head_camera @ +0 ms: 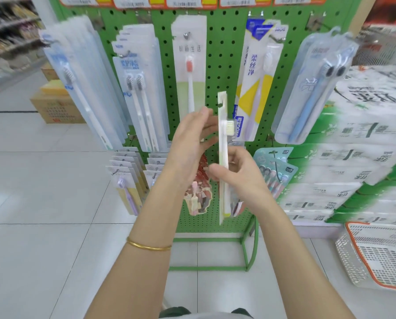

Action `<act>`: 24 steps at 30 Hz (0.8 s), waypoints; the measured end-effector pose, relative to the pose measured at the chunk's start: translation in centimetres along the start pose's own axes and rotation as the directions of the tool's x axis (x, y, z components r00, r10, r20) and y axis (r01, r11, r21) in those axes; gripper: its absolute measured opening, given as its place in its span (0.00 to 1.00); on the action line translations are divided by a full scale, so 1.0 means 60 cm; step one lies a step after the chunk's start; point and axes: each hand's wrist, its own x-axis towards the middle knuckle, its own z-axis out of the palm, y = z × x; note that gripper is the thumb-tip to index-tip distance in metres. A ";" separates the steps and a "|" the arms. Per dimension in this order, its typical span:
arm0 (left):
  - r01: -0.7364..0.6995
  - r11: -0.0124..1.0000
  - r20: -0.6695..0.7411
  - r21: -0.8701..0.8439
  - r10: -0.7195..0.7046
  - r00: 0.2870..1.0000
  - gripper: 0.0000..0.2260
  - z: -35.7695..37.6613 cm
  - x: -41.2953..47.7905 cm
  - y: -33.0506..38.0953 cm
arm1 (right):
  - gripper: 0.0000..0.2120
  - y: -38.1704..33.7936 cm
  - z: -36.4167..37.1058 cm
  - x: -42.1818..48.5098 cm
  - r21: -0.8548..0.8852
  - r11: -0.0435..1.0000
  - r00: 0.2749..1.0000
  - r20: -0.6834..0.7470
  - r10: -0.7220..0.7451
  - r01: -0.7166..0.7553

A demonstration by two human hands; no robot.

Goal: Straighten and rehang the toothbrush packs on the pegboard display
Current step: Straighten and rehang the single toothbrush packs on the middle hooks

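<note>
A green pegboard (217, 72) stands in front of me with several toothbrush packs on its hooks. My right hand (240, 178) grips a white toothbrush pack (223, 134), held upright and edge-on before the board's middle. My left hand (192, 143) is just left of that pack, fingers spread, palm towards it; whether it touches is unclear. Behind my hands hangs a white pack with a pink-headed brush (189, 65) on its hook. A blue and yellow pack (253, 88) hangs to the right, tilted. A reddish pack (198, 192) hangs low behind my left wrist.
Pale blue packs (81, 84) fan out at the upper left, a clear twin pack (312, 88) at the upper right. Stacked tissue bales (358, 146) stand on the right, a white and orange basket (381, 254) on the floor. Cardboard boxes (54, 104) sit at the left.
</note>
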 end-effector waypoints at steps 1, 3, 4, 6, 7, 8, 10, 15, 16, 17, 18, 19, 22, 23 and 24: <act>-0.034 0.999 -0.003 0.022 0.034 0.999 0.12 0.000 -0.002 0.009 | 0.18 -0.016 0.006 0.007 -0.063 0.998 0.997 -0.075 -0.031 0.027; -0.107 0.987 -0.011 0.116 0.109 0.994 0.12 0.001 -0.004 0.027 | 0.19 -0.048 0.022 0.020 -0.174 0.980 0.975 -0.182 -0.127 0.096; -0.151 0.971 -0.014 0.183 0.156 0.988 0.11 0.002 -0.004 0.034 | 0.19 -0.060 0.029 0.027 -0.234 0.964 0.959 -0.220 -0.180 0.127; -0.242 0.934 -0.022 0.263 0.256 0.966 0.05 0.004 -0.002 0.048 | 0.19 -0.080 0.044 0.042 -0.351 0.921 0.925 -0.267 -0.271 0.168; -0.276 0.920 -0.035 0.279 0.297 0.954 0.04 0.005 0.000 0.054 | 0.20 -0.089 0.050 0.048 -0.400 0.899 0.912 -0.279 -0.302 0.176; -0.300 0.909 -0.052 0.290 0.328 0.943 0.04 0.005 0.003 0.061 | 0.21 -0.097 0.055 0.055 -0.438 0.881 0.902 -0.286 -0.322 0.176; -0.326 0.900 -0.082 0.289 0.363 0.928 0.04 0.003 0.012 0.074 | 0.23 -0.112 0.064 0.065 -0.484 0.859 0.894 -0.293 -0.340 0.168; -0.340 0.908 -0.106 0.245 0.373 0.922 0.08 -0.002 0.026 0.092 | 0.24 -0.131 0.077 0.074 -0.515 0.843 0.894 -0.288 -0.342 0.157; -0.338 0.910 -0.106 0.240 0.371 0.923 0.09 -0.003 0.027 0.091 | 0.25 -0.130 0.077 0.076 -0.514 0.843 0.895 -0.286 -0.341 0.157; -0.333 0.914 -0.111 0.232 0.365 0.924 0.09 -0.003 0.028 0.091 | 0.24 -0.129 0.077 0.077 -0.515 0.842 0.896 -0.284 -0.342 0.158; -0.330 0.917 -0.118 0.224 0.361 0.925 0.09 -0.003 0.027 0.090 | 0.25 -0.127 0.077 0.077 -0.517 0.841 0.896 -0.282 -0.343 0.159; -0.328 0.919 -0.125 0.216 0.360 0.925 0.10 -0.004 0.027 0.090 | 0.25 -0.126 0.077 0.078 -0.517 0.840 0.896 -0.279 -0.344 0.162; -0.325 0.922 -0.136 0.209 0.357 0.924 0.11 -0.009 0.030 0.091 | 0.26 -0.120 0.078 0.078 -0.510 0.842 0.900 -0.261 -0.349 0.179; -0.324 0.922 -0.137 0.211 0.356 0.924 0.11 -0.012 0.031 0.090 | 0.26 -0.118 0.078 0.078 -0.507 0.841 0.899 -0.253 -0.356 0.190; -0.325 0.922 -0.135 0.213 0.357 0.924 0.11 -0.014 0.031 0.090 | 0.26 -0.116 0.079 0.078 -0.504 0.839 0.898 -0.245 -0.366 0.204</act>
